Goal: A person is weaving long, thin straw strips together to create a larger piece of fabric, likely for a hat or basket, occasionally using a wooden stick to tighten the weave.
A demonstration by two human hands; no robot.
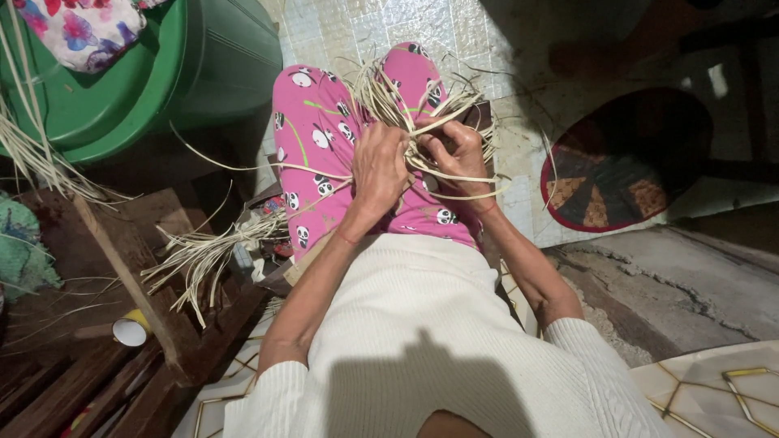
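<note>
Dim tiled floor with clutter at the edges

A green tub [203, 73] stands top left on pale floor tiles [357, 32]; a round patchwork mat [625, 162] lies right, beside rough concrete [690, 276]. Dark wooden planks [97, 357] sit lower left, holding what may be a small cup [130, 330].

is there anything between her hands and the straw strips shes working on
Nothing visible does. The left hand and the right hand both already grip the bundle of pale straw strips on the lap, fingers closed right around the strands. Loose ends fan out past the knees, but nothing lies between hands and strips.
</note>
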